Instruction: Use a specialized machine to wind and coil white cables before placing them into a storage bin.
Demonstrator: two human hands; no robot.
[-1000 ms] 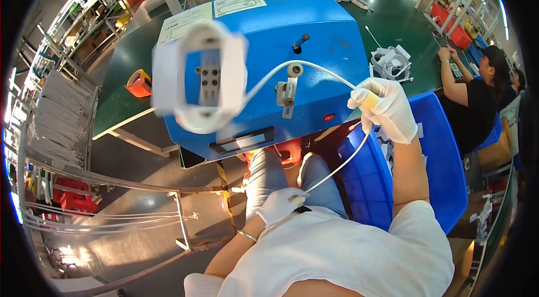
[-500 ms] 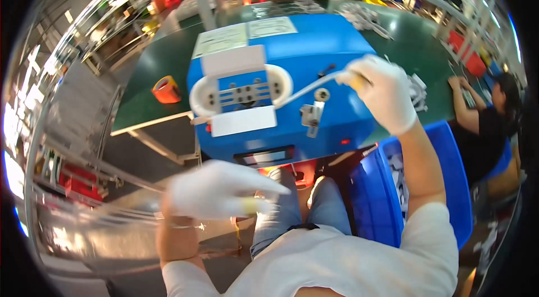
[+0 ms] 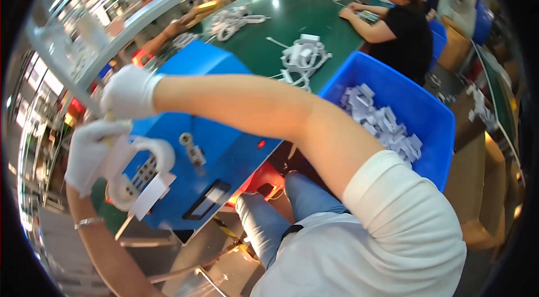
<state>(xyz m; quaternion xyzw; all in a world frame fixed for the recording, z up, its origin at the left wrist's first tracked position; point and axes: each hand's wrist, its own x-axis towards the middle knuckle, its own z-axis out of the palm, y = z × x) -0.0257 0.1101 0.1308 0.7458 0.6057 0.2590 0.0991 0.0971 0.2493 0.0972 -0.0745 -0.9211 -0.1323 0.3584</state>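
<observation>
at left of the frame, close together, both hands in white gloves: right hand (image 3: 128, 93) above, at the end of a bare forearm stretched across the middle of the frame, with fingers bent downward; left hand (image 3: 88, 153) just below, with fingers bent toward the right one and a bracelet (image 3: 90, 222) on the wrist. cannot tell what, if anything, lies pinched in either. just beside the left hand, at lower left of the frame, an oval white coil (image 3: 164, 156) around a perforated metal plate (image 3: 144, 175), with a white card (image 3: 151, 196) standing out along the lower side. behind and to the right, a blue winding machine (image 3: 230, 153), with a metal roller bracket (image 3: 194, 152), a red switch (image 3: 261, 144) and a dark-framed display (image 3: 208, 200). at top centre, a green tabletop (image 3: 281, 7) with two white cable bundles, one nearer (image 3: 306, 56), one farther (image 3: 233, 23). at right of centre, a blue bin (image 3: 433, 123) with a heap of small white pieces (image 3: 387, 125). at upper right, a co-worker (image 3: 405, 33) in a black cap and shirt, with arms over the table edge.
</observation>
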